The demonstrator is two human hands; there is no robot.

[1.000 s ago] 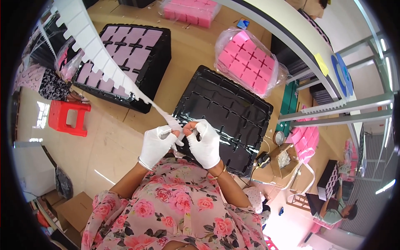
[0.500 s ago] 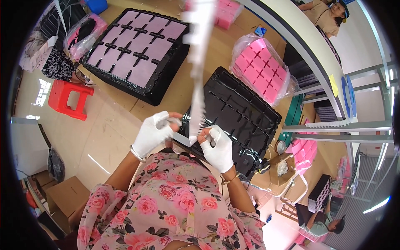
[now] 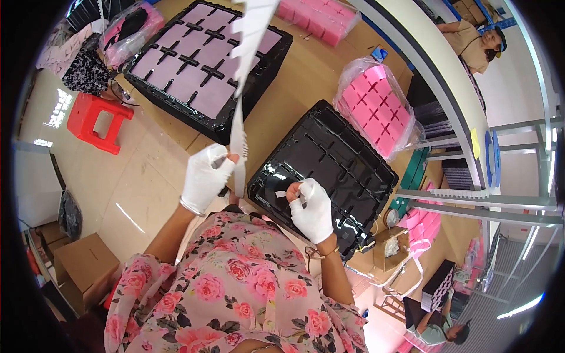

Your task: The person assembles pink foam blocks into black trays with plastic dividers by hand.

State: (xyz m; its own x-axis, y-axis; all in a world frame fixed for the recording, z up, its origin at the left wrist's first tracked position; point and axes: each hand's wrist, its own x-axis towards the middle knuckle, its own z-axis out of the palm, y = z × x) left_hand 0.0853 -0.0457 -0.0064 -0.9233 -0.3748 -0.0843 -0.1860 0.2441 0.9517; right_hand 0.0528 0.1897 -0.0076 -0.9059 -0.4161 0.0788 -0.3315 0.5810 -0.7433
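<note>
A long white strip with comb-like teeth [image 3: 238, 132] hangs down from the top of the view. The thumb and fingertips of my left hand [image 3: 203, 179], in a white glove with bare fingertips, are closed on its lower part. My right hand [image 3: 312, 212], gloved the same way, pinches a small white piece [image 3: 281, 194]. That hand is over the near edge of a black moulded plastic tray [image 3: 321, 156] with raised cross-shaped ridges. Farther left on the table, a second black tray [image 3: 259, 76] bears pale purple sheets [image 3: 206, 88] between its crosses.
Beyond the tray lies a plastic-wrapped pink foam stack [image 3: 376, 106]; more pink foam [image 3: 318, 20] is at the far edge. A red stool [image 3: 97, 123] stands on the left floor. Metal frame bars [image 3: 441, 197] cross the right side. An open carton [image 3: 388, 247] is near right. Two people are farther right.
My left hand has moved left and slightly up with the toothed strip, away from my right hand. The small white piece now shows apart from the strip, in my right fingers.
</note>
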